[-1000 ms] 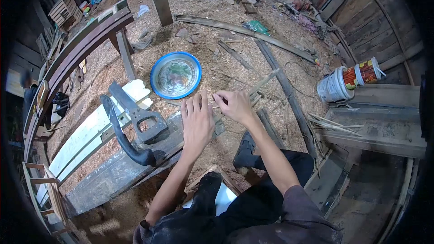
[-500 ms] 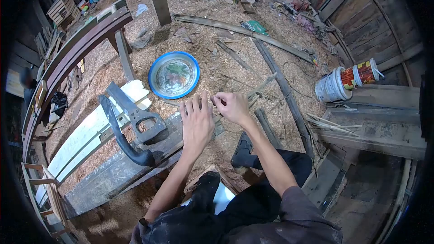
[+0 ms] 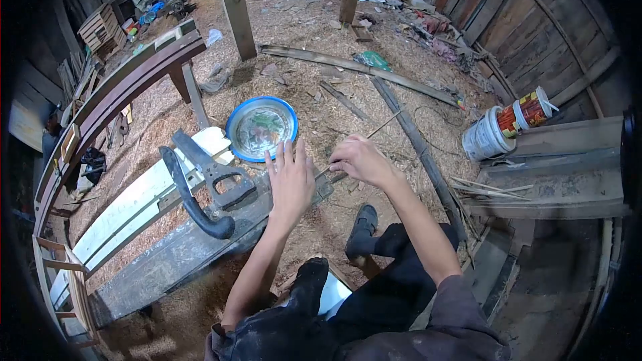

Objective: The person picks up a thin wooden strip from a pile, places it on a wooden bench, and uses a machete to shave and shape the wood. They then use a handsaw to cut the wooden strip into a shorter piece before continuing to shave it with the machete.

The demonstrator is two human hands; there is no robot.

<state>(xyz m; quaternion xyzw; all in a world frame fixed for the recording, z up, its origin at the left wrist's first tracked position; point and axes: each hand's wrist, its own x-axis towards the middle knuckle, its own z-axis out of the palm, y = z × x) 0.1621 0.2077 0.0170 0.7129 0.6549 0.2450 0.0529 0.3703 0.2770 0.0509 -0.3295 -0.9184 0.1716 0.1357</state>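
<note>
My left hand [image 3: 292,180] is open, palm down with fingers stretched forward, over the end of a dark plank [image 3: 160,271]. To its right, my right hand [image 3: 364,160] is closed in a pinch on a thin wooden stick [image 3: 386,124], which sticks out beyond the knuckles toward the upper right. Left of my left hand, a handsaw [image 3: 212,172] with a dark closed handle lies on the plank. Beside it is a tool with a curved black handle [image 3: 204,222]. A metal basin [image 3: 295,124] with a blue rim sits just beyond my left fingertips.
White boards [image 3: 127,210] lie at left near a curved wooden frame [image 3: 124,90]. Wood shavings cover the floor, crossed by long strips of wood [image 3: 421,144]. Stacked buckets [image 3: 491,134] stand right, by a wooden ledge [image 3: 548,187]. A post [image 3: 234,10] rises ahead.
My right hand has moved right and slightly down, away from my left hand. The left fingers have spread a little. The whole view has shifted slightly.
</note>
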